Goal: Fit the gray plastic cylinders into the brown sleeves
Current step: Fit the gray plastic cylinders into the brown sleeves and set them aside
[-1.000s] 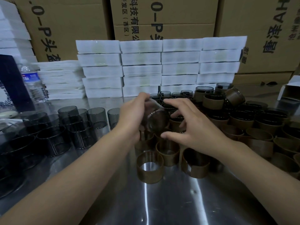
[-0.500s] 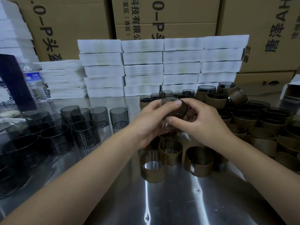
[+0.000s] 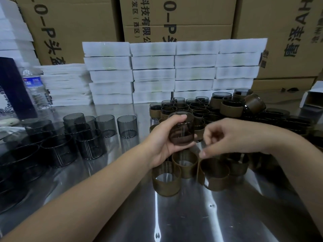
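Note:
My left hand (image 3: 161, 142) grips a gray see-through cylinder (image 3: 182, 128) upright above the table, thumb on its rim. My right hand (image 3: 225, 135) hovers just right of it with fingers loosely curled, fingertips pointing down toward an empty brown sleeve (image 3: 215, 173); it holds nothing I can see. Two more empty brown sleeves (image 3: 166, 182) (image 3: 185, 165) stand below my left hand. Loose gray cylinders (image 3: 126, 125) stand at the left. Cylinders fitted in brown sleeves (image 3: 230, 108) crowd the right.
The steel table (image 3: 174, 215) is shiny. White foam trays (image 3: 174, 74) are stacked at the back before cardboard boxes (image 3: 174, 18). A water bottle (image 3: 35, 88) and a dark box (image 3: 12, 88) stand at the far left. A small white box (image 3: 312, 98) lies at the right edge.
My right hand has let go of the cylinder and dropped to the right, toward the sleeves. My left hand has turned the cylinder upright and keeps hold of it.

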`<state>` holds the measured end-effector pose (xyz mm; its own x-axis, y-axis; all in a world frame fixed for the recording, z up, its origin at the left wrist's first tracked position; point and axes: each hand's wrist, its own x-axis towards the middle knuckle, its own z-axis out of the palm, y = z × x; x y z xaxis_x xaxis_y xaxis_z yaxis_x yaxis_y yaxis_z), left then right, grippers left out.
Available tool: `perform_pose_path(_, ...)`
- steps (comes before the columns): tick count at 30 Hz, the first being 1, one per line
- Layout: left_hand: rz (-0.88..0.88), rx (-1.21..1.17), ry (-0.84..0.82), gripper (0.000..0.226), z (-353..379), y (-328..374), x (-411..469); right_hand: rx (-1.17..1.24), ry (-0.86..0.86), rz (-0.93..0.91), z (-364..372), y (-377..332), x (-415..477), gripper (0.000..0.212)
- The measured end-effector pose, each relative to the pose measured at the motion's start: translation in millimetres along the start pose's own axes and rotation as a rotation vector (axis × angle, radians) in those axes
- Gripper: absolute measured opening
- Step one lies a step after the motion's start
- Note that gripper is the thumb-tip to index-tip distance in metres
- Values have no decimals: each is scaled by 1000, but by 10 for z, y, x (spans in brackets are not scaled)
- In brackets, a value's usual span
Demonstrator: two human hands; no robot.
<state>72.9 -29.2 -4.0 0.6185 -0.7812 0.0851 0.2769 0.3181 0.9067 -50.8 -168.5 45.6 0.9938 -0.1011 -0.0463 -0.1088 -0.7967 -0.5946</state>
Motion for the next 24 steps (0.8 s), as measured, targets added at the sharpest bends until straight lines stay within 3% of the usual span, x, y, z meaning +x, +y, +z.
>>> perform_pose_path(4,17,-56,15,15,-18,-3,29,-129,-162,-1,67,-67,-18,15)
perform_pose_path(11,76,-195,20,43,-67,13,65,-178,-99,62,98,15,55,23)
perform_pose_path(18,23,-217,3,42,-186,62,70,273,112,-78,20,11,78,23)
perform_pose_path(24,71,-174,8,37,-185,34,63,604,443,-193,50,-75,113,26)
